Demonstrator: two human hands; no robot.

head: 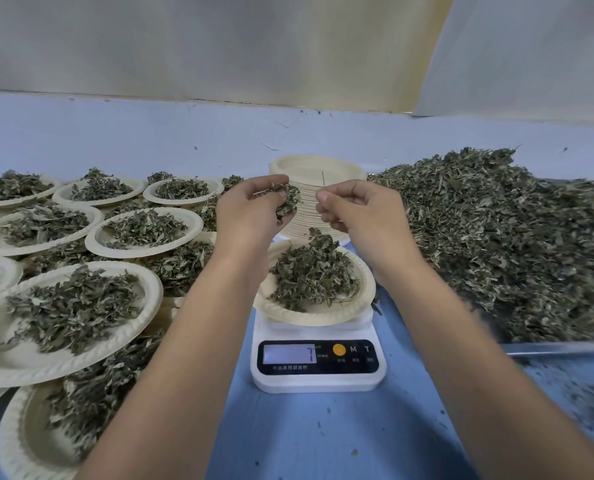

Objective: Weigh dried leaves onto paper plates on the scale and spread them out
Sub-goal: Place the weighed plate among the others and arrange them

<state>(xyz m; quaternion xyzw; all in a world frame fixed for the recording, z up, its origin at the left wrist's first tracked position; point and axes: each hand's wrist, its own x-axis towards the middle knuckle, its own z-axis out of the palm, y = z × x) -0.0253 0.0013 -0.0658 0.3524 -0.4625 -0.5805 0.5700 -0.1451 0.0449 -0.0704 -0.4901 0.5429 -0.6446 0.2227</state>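
Two hands are raised above the scale (318, 375), which stands on the blue table (323, 438) and carries one paper plate (366, 289). A heap of dried leaves (313, 271) is mounded at the plate's centre, not yet spread. Left hand (250, 209): grip closed round a further clump (288, 199) of leaves, held over the plate's far rim. Right hand (354, 209): fingers curled, thumb against forefinger; whether that grip holds any leaf cannot be told. Display (288, 353) shows what looks like a 7; any other digits are illegible.

Risks noted:
1. Spillage. The clump hangs nearer the stack of empty plates (318, 168) than the plate's middle; fragments released there would likely land off the plate and go unweighed.
2. Overshoot. Letting the whole clump go at once could carry the reading past target; feeding it in little by little looks safer.
3. False reading. Both forearms pass close beside the plate; a touch on rim or platform would disturb the figure.
4. Tipping. The plate overhangs the platform, so pressure at one edge during spreading could tilt it or push leaves over the shallow rim.
5. Knock-on. Filled plates (22, 358) overlap just beside the left forearm, and the loose pile (513, 237) lies just right of the scale
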